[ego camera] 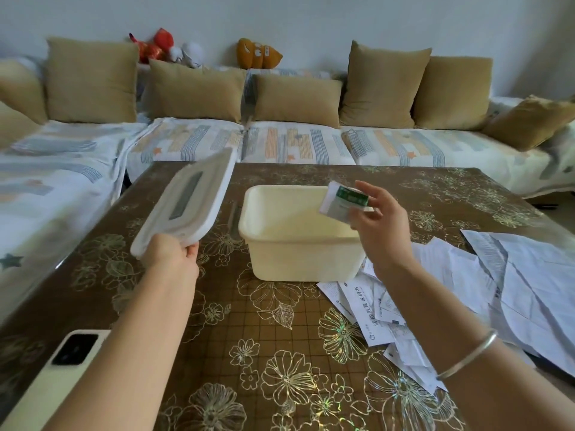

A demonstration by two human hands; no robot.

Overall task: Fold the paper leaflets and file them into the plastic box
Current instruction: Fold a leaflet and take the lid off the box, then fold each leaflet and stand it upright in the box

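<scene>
Counter [280, 353]: brown glossy cover with gold flower outlines. Behind it runs a long sofa [295, 144] under a pale striped throw, with tan cushions [93, 79] propped along the back. Plush toys [258, 54] sit on the ledge against a pale wall [311, 20].

Plastic box [292, 253]: cream, rectangular, open-topped. It stands on the counter near the middle, toward the sofa side.

Its lid [189, 203] is off and in the air left of the box, tilted steeply. The left grip [171, 253] grasps it at its near corner. The lid is motion-blurred; the dark strip on it may be a handle recess.

The right grip [379, 225] pinches a folded leaflet [342, 200], white with a green band, over the box's right rim. Its other fingers are spread.

Loose leaflets [466, 284]: unfolded white printed sheets heaped on the counter right of the box, the nearest ones touching its front right corner. The right forearm crosses over them and hides part of the heap. A silver bangle [466, 356] sits on that wrist.

A phone [71, 353] lies camera side up at the near left edge, partly under the left forearm.
</scene>
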